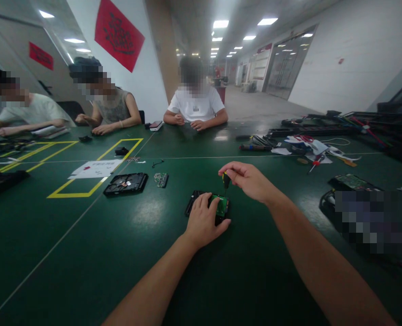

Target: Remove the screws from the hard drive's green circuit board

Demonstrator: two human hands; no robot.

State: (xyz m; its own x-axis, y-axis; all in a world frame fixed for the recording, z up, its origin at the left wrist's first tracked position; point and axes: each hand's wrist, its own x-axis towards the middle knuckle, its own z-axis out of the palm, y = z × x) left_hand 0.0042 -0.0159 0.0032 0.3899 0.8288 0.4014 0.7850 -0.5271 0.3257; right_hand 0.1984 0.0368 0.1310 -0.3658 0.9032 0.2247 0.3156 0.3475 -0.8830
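My left hand (203,217) lies over a black hard drive (189,207), its fingers across the top and its thumb at the near right edge, gripping it against the table. Between thumb and forefinger a green circuit board (223,206) shows on the drive's upper face. My right hand (246,179) is closed around the black and yellow handle of a screwdriver (226,179). The screwdriver stands nearly upright, its thin shaft pointing down at the board's far right part. Whether the tip sits in a screw is too small to tell. The palm of my left hand hides part of the drive.
To the left lie an opened black casing (126,184), a small circuit board (160,180) and a paper sheet (94,169) by yellow tape. Cables (309,146), a red-handled screwdriver (316,163) and black equipment (353,181) occupy the right. Several people sit across the green table (119,253).
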